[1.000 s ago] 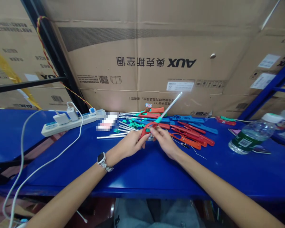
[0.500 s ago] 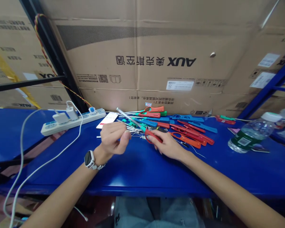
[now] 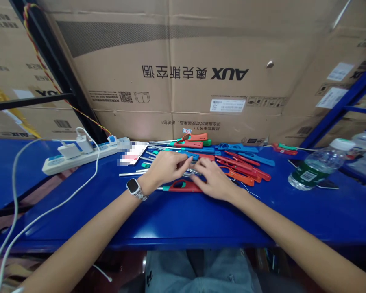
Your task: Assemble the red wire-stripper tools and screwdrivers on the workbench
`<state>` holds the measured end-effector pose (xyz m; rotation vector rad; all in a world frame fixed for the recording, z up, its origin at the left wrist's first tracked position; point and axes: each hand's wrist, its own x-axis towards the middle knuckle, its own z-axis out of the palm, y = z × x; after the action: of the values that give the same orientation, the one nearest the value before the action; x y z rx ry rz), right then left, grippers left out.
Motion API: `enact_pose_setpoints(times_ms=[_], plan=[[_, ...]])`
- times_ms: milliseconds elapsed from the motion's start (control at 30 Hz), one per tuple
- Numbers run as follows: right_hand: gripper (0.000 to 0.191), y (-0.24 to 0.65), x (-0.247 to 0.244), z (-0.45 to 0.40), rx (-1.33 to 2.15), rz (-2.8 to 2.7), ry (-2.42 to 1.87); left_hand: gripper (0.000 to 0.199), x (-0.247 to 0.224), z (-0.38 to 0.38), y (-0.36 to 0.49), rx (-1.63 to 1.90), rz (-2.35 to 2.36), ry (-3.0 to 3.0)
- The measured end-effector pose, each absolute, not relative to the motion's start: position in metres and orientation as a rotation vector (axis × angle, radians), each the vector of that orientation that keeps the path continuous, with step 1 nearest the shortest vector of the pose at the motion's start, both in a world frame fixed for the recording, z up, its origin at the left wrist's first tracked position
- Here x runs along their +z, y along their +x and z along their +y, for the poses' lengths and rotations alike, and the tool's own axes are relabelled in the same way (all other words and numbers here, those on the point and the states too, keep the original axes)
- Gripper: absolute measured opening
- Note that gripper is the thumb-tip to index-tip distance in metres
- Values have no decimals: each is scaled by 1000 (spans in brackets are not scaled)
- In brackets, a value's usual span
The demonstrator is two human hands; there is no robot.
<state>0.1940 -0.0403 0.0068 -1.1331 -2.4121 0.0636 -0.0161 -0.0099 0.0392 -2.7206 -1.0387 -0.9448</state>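
My left hand (image 3: 171, 167), with a watch (image 3: 133, 186) on its wrist, is over the pile with curled fingers. Whatever its fingertips may hold is too small to make out. My right hand (image 3: 214, 179) reaches in from the other side, its thumb and forefinger apart above small metal parts (image 3: 191, 171). A red long-nosed lighter (image 3: 184, 186) with a green collar lies on the table just below both hands, partly behind the right fingers. Behind them are more long-nosed lighters (image 3: 190, 144). Red handle shells (image 3: 245, 165) and blue ones (image 3: 240, 148) lie to the right.
The blue table (image 3: 177, 221) backs onto a large cardboard box (image 3: 195, 49). At left are a white power strip (image 3: 79, 158) and loose white cables (image 3: 76, 199). A clear bottle (image 3: 320, 165) stands at right beside a phone-like dark slab (image 3: 327, 185).
My right hand has put the red lighter down on the table and let go of it. My left hand has moved right, so both hands now meet over the small parts. The view has shifted slightly.
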Motion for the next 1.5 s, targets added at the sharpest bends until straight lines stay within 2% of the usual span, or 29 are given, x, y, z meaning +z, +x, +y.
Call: enact_pose_setpoints(times_ms=[167, 333, 600, 833, 967, 1167, 1367, 1500], plan=[[31, 224, 15, -20, -99, -2268, -1578, 23, 24, -13, -19, -874, -1032, -2956], [24, 231, 13, -12, -11, -2343, -1680, 30, 14, -21, -22, -650, -864, -3136], [19, 225, 23, -5, 182, -2182, -1425, 27, 18, -17, -31, -610, -939, -3142], [37, 169, 27, 8, 820, -1681, -926, 21, 24, -8, -38, -1234, -1217, -2999], [47, 143, 32, 9, 1058, -1504, -811, 25, 24, -4, -40, -1266, -1335, -3114], [33, 135, 32, 10, 1042, -1498, -752, 30, 28, 3, -51, -1258, -1362, -3125], [44, 140, 25, 11, 975, -1615, -803, 24, 28, 10, -61, -1264, -1374, -2972], [41, 137, 16, 8, 1074, -1629, -813, 27, 28, 16, -69, -1273, -1434, -2821]])
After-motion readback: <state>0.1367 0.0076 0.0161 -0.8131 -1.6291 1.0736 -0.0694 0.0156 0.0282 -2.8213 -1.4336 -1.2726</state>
